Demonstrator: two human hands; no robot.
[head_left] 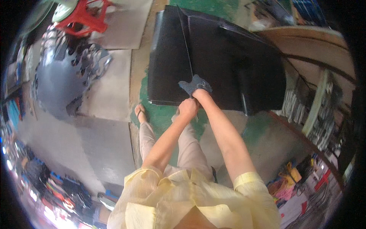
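In front of me a stack of large black sheets (221, 57) lies low, its top sheet glossy and creased. A thin cord (185, 38) crosses it from the far edge to my hands. My right hand (196, 84), in a dark grey-blue work glove, is closed about the cord over the near part of the stack, the glove's thumb sticking out to the left. Just nearer to me, my bare left hand (188, 108) makes a fist by the stack's near edge, below the right wrist. A short tail of cord shows under it; the grip itself is partly hidden.
Grey sheets (87, 141) cover the floor at left, with a cut-out sheet of jagged edges (57, 82) on them. A red plastic stool (85, 19) stands at far left. On the right are a curved brown panel (305, 42) and stacked pale strips (293, 105).
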